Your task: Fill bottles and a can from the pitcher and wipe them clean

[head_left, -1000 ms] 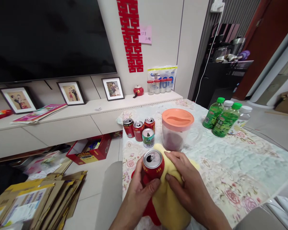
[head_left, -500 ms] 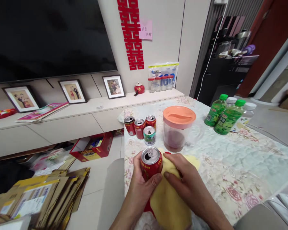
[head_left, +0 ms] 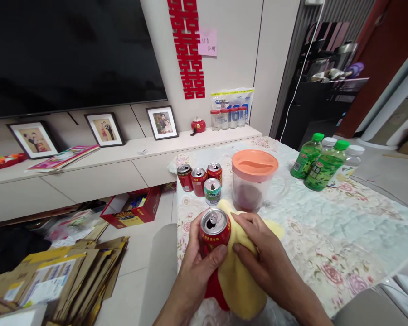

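Observation:
An opened red can (head_left: 215,228) stands upright in my left hand (head_left: 199,267), which is wrapped round its side near the table's front edge. My right hand (head_left: 265,251) pinches a yellow cloth (head_left: 241,276) and holds it against the can's right side. Part of the cloth hangs below, with a red piece beside it. Just beyond are several red cans (head_left: 199,182) and a green and silver can (head_left: 212,191). A clear pitcher (head_left: 250,192) with an orange lid holds something dark at its bottom.
Green-capped bottles (head_left: 324,165) stand at the table's right rear, on the floral tablecloth (head_left: 353,235). Behind is a low cabinet (head_left: 139,151) with framed photos and jars. A red box (head_left: 132,210) and flattened cardboard (head_left: 64,276) lie on the floor at left.
The yellow cloth has shifted: a fold now rises behind the can's top, and its hanging part has moved slightly. Both hands keep their hold.

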Motion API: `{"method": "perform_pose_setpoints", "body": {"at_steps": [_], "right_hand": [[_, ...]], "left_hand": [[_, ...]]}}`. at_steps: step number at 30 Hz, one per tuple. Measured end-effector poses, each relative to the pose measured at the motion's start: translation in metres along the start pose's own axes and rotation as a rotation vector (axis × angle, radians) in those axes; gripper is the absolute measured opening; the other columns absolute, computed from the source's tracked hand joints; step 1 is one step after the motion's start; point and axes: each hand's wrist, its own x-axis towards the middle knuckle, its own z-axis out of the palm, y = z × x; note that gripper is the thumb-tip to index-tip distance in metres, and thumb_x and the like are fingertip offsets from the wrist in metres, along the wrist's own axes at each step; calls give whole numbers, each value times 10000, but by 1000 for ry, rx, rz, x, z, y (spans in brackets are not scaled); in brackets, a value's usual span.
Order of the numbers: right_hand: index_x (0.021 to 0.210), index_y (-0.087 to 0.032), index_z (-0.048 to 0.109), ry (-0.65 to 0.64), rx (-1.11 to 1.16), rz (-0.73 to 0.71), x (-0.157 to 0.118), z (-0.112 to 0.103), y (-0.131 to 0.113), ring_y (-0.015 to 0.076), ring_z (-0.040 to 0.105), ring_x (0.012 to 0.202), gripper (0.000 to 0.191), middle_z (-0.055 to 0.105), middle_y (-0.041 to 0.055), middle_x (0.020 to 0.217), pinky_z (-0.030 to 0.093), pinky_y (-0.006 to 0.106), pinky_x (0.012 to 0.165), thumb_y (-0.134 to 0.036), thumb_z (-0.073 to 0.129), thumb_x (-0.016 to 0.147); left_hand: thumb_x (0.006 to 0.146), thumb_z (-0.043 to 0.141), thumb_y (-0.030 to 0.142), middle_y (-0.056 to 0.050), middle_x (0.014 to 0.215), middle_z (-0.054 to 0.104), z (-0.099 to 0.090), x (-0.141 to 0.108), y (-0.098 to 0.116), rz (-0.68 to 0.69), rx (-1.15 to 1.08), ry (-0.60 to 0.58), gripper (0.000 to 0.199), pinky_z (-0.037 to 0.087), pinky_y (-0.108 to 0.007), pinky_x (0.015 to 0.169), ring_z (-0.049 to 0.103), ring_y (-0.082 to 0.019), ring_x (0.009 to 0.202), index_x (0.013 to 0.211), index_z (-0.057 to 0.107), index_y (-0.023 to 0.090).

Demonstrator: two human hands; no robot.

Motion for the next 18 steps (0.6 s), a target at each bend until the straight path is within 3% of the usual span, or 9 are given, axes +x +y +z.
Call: {"method": "perform_pose_setpoints", "body": {"at_steps": [4,9,12,18], "right_hand": [[1397,-241,589,-109,-8,60,2,2,5,259,603,1183,529,621,98,1229,529,419,1034,-79,538,895],[1312,-207,640,-159,-62,151,-1,8,14,271,625,1114,460,648,108,1145,533,474,1024,-74,534,884],[1340,-219,623,-92,-44,136,-3,11,15,274,630,1159,457,655,110,1211,531,476,1040,-122,585,895],[1413,-285,585,121,54,24,-6,2,-4,246,634,1203,462,638,96,1301,551,391,1014,-189,623,962]], "left_hand": [[701,949,356,-85,1407,657,6,-2,1,10,-19,97,903,445,-468,1166,601,-363,1352,1463,465,341],[697,954,356,-95,1490,618,11,-1,2,-19,-41,84,991,472,-445,1144,613,-356,1348,1528,414,345],[719,940,383,-127,1432,657,7,3,-4,-31,-25,57,919,485,-478,1137,621,-372,1338,1489,445,296],[790,893,394,-127,1405,682,6,3,-6,-75,-23,-5,859,548,-497,1054,655,-369,1299,1490,400,321]]}}
